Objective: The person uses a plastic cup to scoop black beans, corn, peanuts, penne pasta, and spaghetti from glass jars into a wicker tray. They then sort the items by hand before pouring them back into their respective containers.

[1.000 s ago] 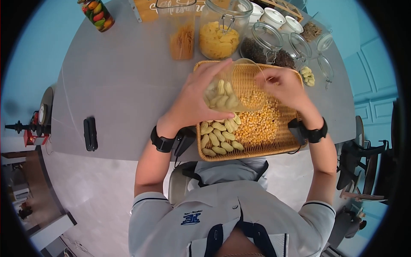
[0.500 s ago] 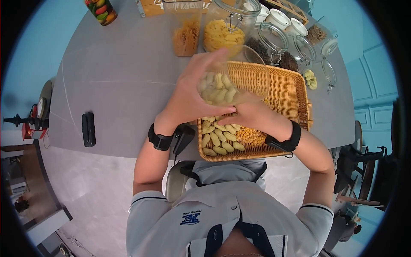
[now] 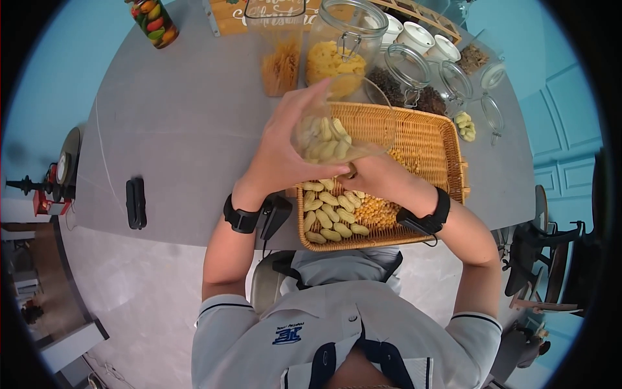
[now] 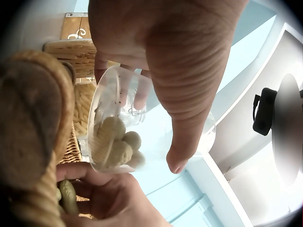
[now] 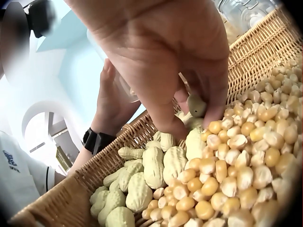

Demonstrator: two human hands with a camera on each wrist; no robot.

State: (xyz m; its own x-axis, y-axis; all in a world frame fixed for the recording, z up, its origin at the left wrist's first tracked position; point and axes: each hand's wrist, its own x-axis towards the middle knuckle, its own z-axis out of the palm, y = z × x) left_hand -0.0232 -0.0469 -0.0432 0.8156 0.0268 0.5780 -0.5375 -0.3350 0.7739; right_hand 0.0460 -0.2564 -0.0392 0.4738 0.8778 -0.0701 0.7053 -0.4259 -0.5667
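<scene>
My left hand (image 3: 278,146) grips a clear container (image 4: 106,92) from the side, thumb and fingers spread around it, tilted above the basket. Several peanuts (image 3: 327,139) lie inside it. Below its lower edge, my right hand (image 3: 385,174) reaches down into the wicker basket (image 3: 459,152), partly hidden by the container. In the right wrist view its fingers pinch a peanut (image 5: 196,105) just over other unshelled peanuts (image 5: 152,165). Loose corn kernels (image 5: 232,170) fill the basket beside them, and the peanuts sit at the near left corner.
Behind the basket stand a tall container of thin pasta sticks (image 3: 280,68), a clip-top jar of pasta (image 3: 335,61) and white lidded pots (image 3: 416,39). Open jars (image 3: 405,65) with dark contents lie at the back right. A black case (image 3: 135,202) rests at the left of the table.
From beside the container's mouth, my right hand has come down and left into the peanuts. My left hand keeps holding the container, shifted slightly left.
</scene>
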